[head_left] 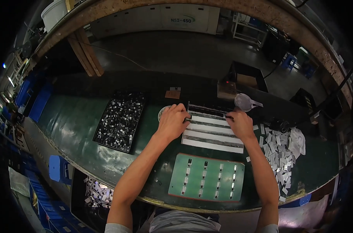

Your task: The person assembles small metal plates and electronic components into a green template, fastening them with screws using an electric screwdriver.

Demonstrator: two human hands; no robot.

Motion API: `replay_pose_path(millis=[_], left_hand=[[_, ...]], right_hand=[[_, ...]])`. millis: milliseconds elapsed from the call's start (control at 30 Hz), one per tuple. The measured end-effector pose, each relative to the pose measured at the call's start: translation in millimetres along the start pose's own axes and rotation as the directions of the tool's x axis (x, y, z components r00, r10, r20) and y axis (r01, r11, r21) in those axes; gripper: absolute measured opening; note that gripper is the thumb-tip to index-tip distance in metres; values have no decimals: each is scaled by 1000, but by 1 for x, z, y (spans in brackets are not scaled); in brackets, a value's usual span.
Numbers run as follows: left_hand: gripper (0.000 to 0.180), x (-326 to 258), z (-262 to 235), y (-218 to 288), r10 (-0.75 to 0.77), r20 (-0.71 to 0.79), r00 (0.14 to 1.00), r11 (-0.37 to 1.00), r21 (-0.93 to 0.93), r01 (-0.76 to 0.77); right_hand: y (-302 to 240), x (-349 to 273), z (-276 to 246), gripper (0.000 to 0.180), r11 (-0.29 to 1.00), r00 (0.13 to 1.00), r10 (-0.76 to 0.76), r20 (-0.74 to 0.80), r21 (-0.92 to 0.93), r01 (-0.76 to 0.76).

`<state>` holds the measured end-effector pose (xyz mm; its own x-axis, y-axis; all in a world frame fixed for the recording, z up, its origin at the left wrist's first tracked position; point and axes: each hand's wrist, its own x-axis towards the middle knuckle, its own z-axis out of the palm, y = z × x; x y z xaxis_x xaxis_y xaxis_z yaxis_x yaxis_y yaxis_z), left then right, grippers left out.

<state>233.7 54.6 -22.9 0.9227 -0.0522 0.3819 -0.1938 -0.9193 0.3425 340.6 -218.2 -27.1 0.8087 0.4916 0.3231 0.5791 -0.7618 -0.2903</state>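
My left hand (173, 121) is at the left edge of a slotted fixture (213, 140) with white strips and dark grooves between them. My right hand (241, 123) is at its right side, toward the far end. The fingers of both hands are bent closed against the far grooves; whatever they pinch is hidden or too small to name. A row of small black parts (207, 112) runs along the groove between the hands. Nearer to me lies a green board (192, 176) bearing rows of small black and silver parts. A round dish (163, 112) is partly covered by my left hand.
A black tray (121, 120) full of small black and silver parts lies to the left. Loose silver metal pieces (277, 149) are heaped at the right, beside a crumpled white bag (297, 141). Behind the fixture are a white scoop-like cup (243, 102) and a small box (226, 89) with a red light.
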Motion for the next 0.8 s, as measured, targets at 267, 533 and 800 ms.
replay_pose_path(millis=[267,533,800], left_hand=[[15,13,17,-15,-50,63,997,999,9,50],[14,17,20,-14,8,73,997,998,59,-12],[6,15,27,-12,100,-55,993,991,98,-94]], right_hand=[[4,15,11,15,1000,995,21,100,-23,-19],[7,17,12,17,999,991,30,129,11,-32],[19,14,15,12,948,997,61,39,310,-70]])
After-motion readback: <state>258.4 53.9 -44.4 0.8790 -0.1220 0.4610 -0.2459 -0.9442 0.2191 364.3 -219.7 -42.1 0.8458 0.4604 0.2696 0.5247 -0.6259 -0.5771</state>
